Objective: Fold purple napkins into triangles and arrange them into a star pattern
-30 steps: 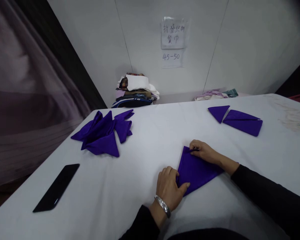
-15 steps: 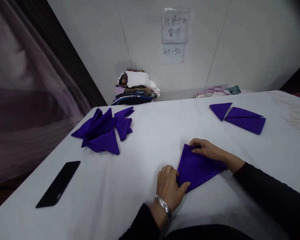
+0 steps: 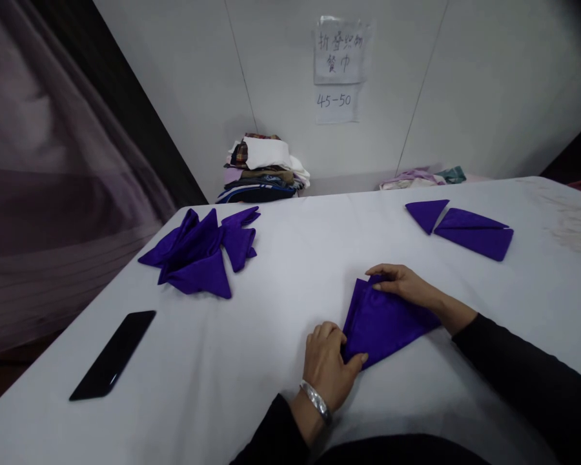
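A purple cloth napkin [image 3: 392, 323], folded into a rough triangle, lies in front of me on the white table. My left hand [image 3: 329, 361], with a silver bangle at the wrist, grips its near left corner, the thumb on top and the fingers along the left edge. At the far edge, my right hand [image 3: 401, 284] pinches the upper layer between thumb and fingers and holds it slightly raised. A lower layer shows as a strip along the left side. The napkin's right corner is partly hidden beneath my right forearm.
Folded purple napkins [image 3: 198, 258] stand at the table's left, and flat folded purple pieces [image 3: 474, 232] lie at the far right. A dark, glossy flat object [image 3: 113, 355] rests near the left edge. Stacked clothes [image 3: 264, 168] sit behind the white table [image 3: 281, 258], below a handwritten sign [image 3: 339, 64].
My right hand has lifted the napkin's upper layer a little at the far edge, so the layers there now stand apart. My left hand has stayed at its corner.
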### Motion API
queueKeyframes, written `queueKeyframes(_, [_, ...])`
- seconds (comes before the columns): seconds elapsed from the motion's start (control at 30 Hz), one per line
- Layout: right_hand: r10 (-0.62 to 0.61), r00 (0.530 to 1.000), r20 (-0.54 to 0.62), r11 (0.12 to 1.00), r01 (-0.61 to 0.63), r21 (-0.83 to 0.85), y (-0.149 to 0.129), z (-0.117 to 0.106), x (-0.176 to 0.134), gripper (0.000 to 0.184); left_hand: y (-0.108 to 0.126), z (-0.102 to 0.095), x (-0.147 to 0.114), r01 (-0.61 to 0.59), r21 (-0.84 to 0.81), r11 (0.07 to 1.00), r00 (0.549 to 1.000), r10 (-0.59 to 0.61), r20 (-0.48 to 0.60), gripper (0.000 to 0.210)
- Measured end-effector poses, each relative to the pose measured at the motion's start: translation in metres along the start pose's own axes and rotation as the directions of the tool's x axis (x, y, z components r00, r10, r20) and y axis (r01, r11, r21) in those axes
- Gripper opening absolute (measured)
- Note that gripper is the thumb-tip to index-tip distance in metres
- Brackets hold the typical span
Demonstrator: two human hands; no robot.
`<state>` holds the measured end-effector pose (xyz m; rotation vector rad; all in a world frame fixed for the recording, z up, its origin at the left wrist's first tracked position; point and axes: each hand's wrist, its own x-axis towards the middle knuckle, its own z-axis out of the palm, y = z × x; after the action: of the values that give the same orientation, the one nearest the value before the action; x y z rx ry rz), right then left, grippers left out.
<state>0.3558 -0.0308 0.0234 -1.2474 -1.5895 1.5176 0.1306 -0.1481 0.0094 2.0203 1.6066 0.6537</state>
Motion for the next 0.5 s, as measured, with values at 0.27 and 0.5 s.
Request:
queueKeyframes(0.27, [-0.128, 0.991, -0.041, 0.957, 0.113, -0.268, 0.022, 0.014, 0.021, 0.029, -0.005, -0.001, -0.006, -0.02, 0.035, 0.999, 0.999, 0.021, -0.044, 0.021])
queueKeyframes(0.5, [-0.209, 0.976, -0.063, 0.893, 0.164, -0.42, 0.025, 0.018, 0.022, 0.029, -0.008, 0.001, -0.006, -0.03, 0.191, 0.981, 0.999, 0.036, -0.027, 0.017])
